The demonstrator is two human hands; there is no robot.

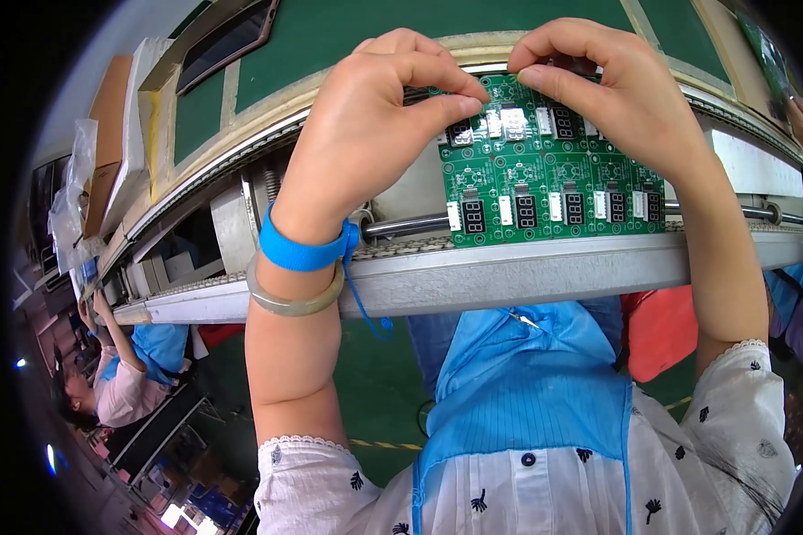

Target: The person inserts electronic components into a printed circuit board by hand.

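Note:
A green circuit board panel [544,160] lies across the rails of the conveyor in front of me. It carries several black digit displays [526,211] and white connectors [506,210] in two rows. At the panel's far left part, my left hand [388,111] pinches thumb and index finger together just over the board. My right hand [611,89] makes a similar pinch by the far edge, a short way to the right. Anything between the fingertips of either hand is too small or hidden to make out. A blue wrist strap [303,242] and a bangle [296,294] circle my left wrist.
The conveyor's near metal rail [509,272] runs between my body and the panel, with a steel rod [408,226] behind it. A dark flat-screened device [227,45] lies at the far left, near a cardboard piece [109,143]. Co-workers sit along the line on both sides.

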